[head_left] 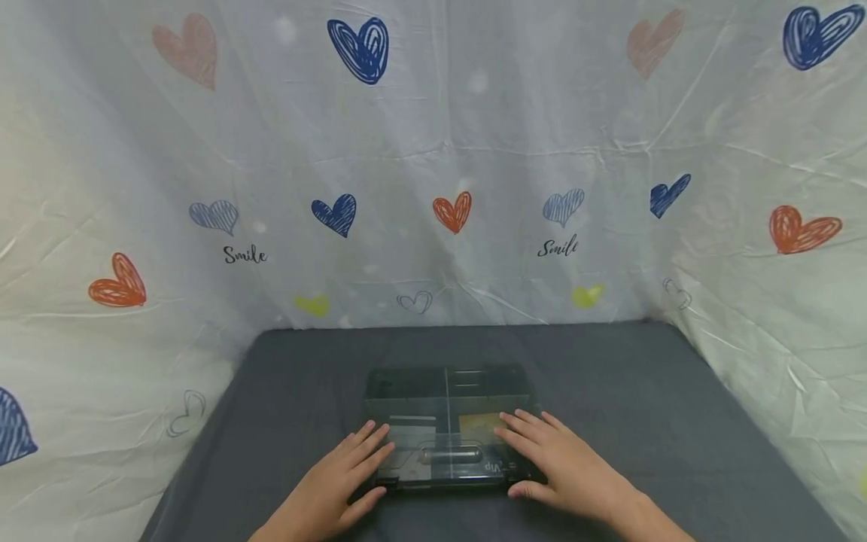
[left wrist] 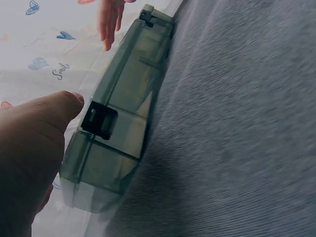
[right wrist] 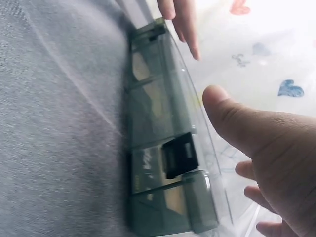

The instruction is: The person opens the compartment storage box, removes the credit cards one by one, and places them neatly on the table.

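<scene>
A see-through, dark green plastic case (head_left: 447, 385) with inner dividers lies closed on the grey cloth. A pale card-like piece and a yellowish one show through its lid, and "Vip" lettering is near the front right. My left hand (head_left: 337, 480) is at the case's left front corner, fingers extended and thumb apart. At the right front corner is my right hand (head_left: 565, 468), fingers spread over the lid's edge. Whether either hand touches the case cannot be told. Black latches appear on its front side: one latch (left wrist: 100, 120) in the left wrist view, another latch (right wrist: 180, 155) in the right.
Grey cloth (head_left: 623, 391) covers the table beneath the case. Behind and on both sides hangs a white curtain (head_left: 501, 120) printed with hearts and the word "Smile". The curtain meets the table's far edge.
</scene>
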The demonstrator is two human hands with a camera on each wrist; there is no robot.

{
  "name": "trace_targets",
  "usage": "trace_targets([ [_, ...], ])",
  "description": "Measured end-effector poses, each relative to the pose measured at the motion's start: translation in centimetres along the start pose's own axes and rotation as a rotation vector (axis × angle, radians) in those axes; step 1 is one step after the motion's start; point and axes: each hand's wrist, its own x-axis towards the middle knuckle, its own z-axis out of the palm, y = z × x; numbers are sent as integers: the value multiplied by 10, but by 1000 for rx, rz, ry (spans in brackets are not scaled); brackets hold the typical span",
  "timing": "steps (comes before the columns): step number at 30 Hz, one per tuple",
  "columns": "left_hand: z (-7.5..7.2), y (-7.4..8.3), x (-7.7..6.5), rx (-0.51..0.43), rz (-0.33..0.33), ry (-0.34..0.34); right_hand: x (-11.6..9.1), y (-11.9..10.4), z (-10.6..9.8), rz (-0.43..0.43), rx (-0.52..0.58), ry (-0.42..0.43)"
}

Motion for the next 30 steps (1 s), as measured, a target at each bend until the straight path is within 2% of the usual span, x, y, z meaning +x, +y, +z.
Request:
trace_targets([
  [6, 9, 6, -10, -46, 47, 49, -10, -2, 10, -85, -62, 63],
  [13, 16, 9, -12, -57, 94, 153, -16, -2, 19, -178, -69, 242],
  [19, 19, 7, -13, -91, 91, 212, -17, -1, 27, -167, -48, 304],
  [25, 27, 7, -11, -114, 106, 301, -17, 0, 34, -180, -49, 367],
  [30, 30, 6, -10, -146, 88, 330, -18, -1, 36, -158, -50, 378],
])
